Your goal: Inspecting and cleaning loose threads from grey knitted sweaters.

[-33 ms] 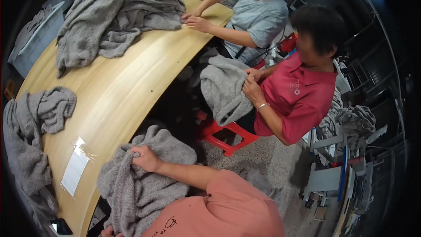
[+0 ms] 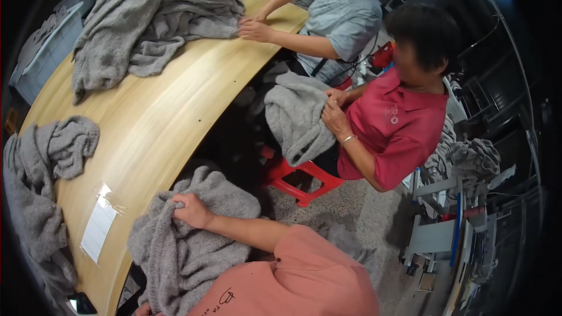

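A fuzzy grey knit garment point(image 2: 193, 257) lies bunched over my lap, against the table's near edge. My right hand point(image 2: 192, 210) is closed on a fold at its upper part, with the knuckles up. Low in the picture, my left hand point(image 2: 143, 309) pinches the garment's bottom end; the frame cuts off most of this hand. Folds hide the garment's full shape. Left of it, a white paper sheet point(image 2: 98, 231) is taped to the wooden table point(image 2: 146, 123). Another grey knit piece point(image 2: 44, 199) hangs over the table's left side.
A large grey knit pile point(image 2: 158, 17) covers the table's far end, near a co-worker's hands point(image 2: 254, 28). A co-worker in a red shirt point(image 2: 392, 134) holds a grey knit garment point(image 2: 298, 117) beside a red stool point(image 2: 304, 184). A phone point(image 2: 82, 303) lies bottom left; a pale bin point(image 2: 50, 52) stands behind.
The whole view has shifted very slightly. Both my hands keep their places on the garment.
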Motion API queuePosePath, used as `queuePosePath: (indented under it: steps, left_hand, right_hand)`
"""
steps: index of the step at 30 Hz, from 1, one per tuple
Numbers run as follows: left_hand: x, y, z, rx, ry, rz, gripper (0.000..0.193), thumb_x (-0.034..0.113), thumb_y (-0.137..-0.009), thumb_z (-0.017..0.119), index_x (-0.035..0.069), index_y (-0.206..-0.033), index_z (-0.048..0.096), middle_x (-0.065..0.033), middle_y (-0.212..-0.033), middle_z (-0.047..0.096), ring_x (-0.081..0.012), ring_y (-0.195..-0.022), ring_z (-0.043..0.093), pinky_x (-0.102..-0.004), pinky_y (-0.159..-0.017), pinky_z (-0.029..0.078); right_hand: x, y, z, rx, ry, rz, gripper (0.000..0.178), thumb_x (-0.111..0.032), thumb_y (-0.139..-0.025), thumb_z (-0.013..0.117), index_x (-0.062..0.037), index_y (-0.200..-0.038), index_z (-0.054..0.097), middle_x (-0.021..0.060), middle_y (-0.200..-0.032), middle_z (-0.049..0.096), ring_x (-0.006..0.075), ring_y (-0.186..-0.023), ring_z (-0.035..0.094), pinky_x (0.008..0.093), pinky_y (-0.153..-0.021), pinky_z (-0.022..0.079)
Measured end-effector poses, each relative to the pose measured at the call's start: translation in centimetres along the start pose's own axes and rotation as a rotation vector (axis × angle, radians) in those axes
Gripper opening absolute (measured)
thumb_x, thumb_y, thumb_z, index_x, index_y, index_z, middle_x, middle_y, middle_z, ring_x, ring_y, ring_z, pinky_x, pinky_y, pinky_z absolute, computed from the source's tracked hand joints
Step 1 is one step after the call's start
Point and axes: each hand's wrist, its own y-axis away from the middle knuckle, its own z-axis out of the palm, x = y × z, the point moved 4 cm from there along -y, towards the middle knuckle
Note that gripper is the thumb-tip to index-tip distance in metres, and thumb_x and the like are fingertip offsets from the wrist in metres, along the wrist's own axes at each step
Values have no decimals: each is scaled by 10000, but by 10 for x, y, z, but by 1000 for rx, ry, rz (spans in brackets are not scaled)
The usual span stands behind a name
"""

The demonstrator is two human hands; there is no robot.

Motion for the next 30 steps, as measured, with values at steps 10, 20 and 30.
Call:
queuePosePath:
  steps: [10, 20, 30]
  left_hand:
    - [-63, 44, -14, 544, 315, -181, 368, 82, -800, 578, -55, -1123, 467, -159, -1071, 517, -222, -927, 513, -340, -745, 434]
    - [-24, 47, -20, 177, 420, -77, 188, 11, -736, 587, 5, -914, 529, -63, -802, 560, -130, -645, 501, -254, -562, 403]
    - [-73, 52, -28, 689, 57, -344, 303, 93, -749, 554, -27, -1027, 542, -162, -891, 587, -213, -780, 547, -301, -670, 452]
  right_hand:
    - [9, -2, 3, -5, -292, 52, 99, -8, -703, 590, 16, -796, 609, 24, -732, 603, 64, -714, 531, 214, -642, 433]
    - [11, -2, 1, 9, -213, 17, 96, 7, -700, 589, 16, -793, 609, 27, -746, 614, 74, -725, 535, 220, -668, 436]
    - [17, -4, 0, 20, -169, 34, 109, 4, -684, 606, 15, -792, 607, 29, -746, 619, 72, -730, 538, 224, -668, 437]
